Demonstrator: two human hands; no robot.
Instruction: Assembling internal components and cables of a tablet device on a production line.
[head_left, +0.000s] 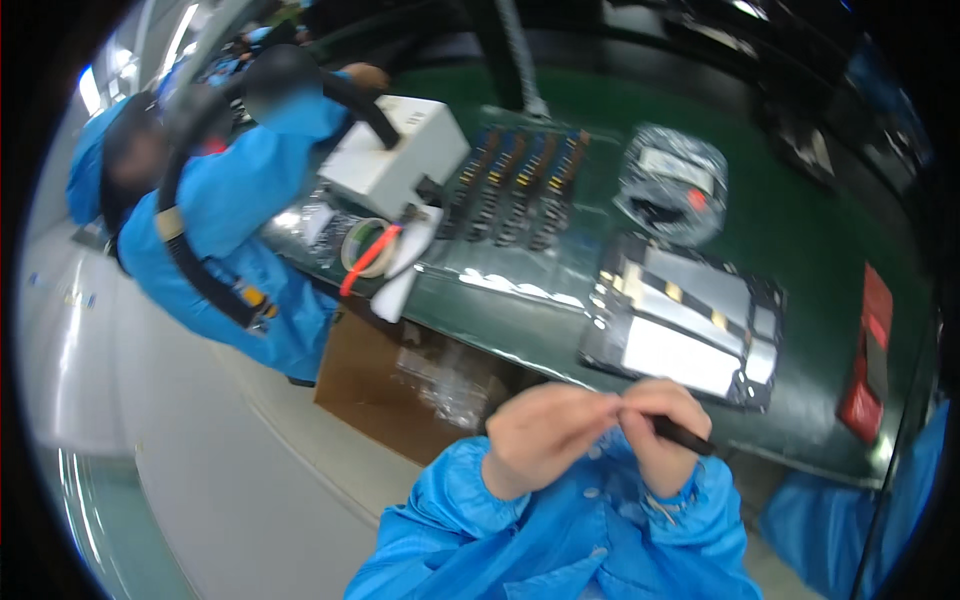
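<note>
In front of my chest, just off the table's near edge, my two hands meet at the fingertips. My left hand (545, 437) is closed in a pinch; whatever sits between its fingers is too small to make out. Wrapped round a slim black stick-like tool (684, 436), my right hand (662, 425) lets its dark end stick out toward the lower right. Its exact kind does not show. Beyond my hands lies a flat black-framed device (655, 358) with white and silver panels and a dark strip across it.
Several dark strip-shaped parts (515, 190) lie on clear plastic. Behind the device rests a bagged item (672, 185); a red pouch (868, 355) lies right. Left are a white box (400, 150), black hose (185, 250), tape roll (370, 247), cardboard box (360, 385) and a co-worker's blue sleeve (240, 180).
</note>
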